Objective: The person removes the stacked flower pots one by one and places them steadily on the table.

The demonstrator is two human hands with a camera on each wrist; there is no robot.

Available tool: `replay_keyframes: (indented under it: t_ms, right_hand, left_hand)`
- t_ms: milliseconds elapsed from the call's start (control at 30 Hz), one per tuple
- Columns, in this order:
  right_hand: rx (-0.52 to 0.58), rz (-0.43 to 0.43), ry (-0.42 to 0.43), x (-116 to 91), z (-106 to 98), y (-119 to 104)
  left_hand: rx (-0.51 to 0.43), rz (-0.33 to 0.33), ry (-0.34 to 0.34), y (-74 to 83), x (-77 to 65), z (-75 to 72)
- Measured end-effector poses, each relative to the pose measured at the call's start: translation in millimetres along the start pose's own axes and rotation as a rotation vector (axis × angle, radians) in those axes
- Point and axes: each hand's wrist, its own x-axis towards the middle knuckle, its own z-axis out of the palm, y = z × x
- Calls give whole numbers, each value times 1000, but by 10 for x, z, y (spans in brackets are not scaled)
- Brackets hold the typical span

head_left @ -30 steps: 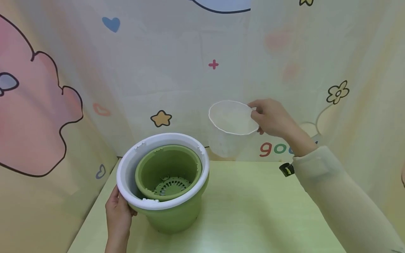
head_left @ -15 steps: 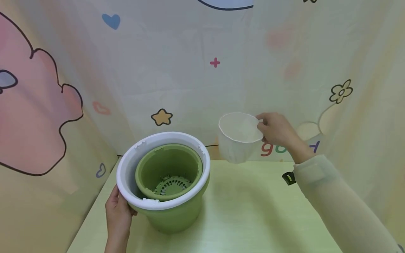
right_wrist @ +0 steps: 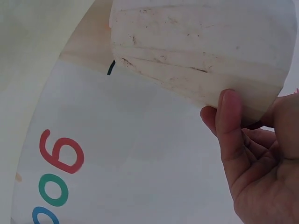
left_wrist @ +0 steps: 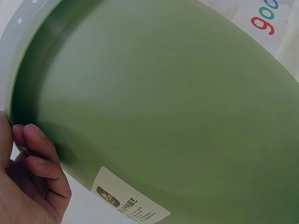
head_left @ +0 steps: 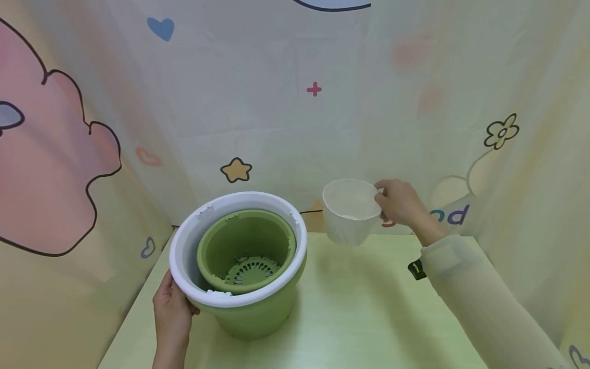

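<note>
At the left of the head view stands a green flower pot [head_left: 252,324] with a wide white rim. Nested inside it is a smaller green pot [head_left: 246,230] with a slotted bottom. My left hand [head_left: 172,310] grips the outer pot's rim at its left side; in the left wrist view the fingers curl under that rim, near a printed label [left_wrist: 131,198]. My right hand [head_left: 402,203] pinches the edge of a thin, translucent white plastic pot [head_left: 348,229], held up above the table's back part. Dark dirt specks mark the white pot's wall [right_wrist: 205,46] in the right wrist view.
A pale green-yellow table [head_left: 350,323] lies under everything. On it, beside the right sleeve [head_left: 479,297], is a small black object [head_left: 416,269] with a yellow-green mark. A printed curtain [head_left: 258,82] hangs behind and at both sides.
My right hand has lowered the white plastic pot and moved it slightly to the right, so more of its side shows. My left hand and the green pots have stayed put.
</note>
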Motion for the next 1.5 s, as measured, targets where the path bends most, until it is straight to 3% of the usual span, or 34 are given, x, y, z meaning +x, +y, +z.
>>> replay_keyframes:
  t_ms: [533, 1133, 1500]
  right_hand:
    - [16, 93, 7, 95, 302, 146]
    - [124, 178, 18, 112, 642, 450]
    - [160, 217, 43, 147, 863, 505]
  left_hand:
    - [3, 26, 9, 35, 1, -7]
    - [4, 11, 1, 9, -10, 19]
    - [6, -8, 10, 28, -17, 29]
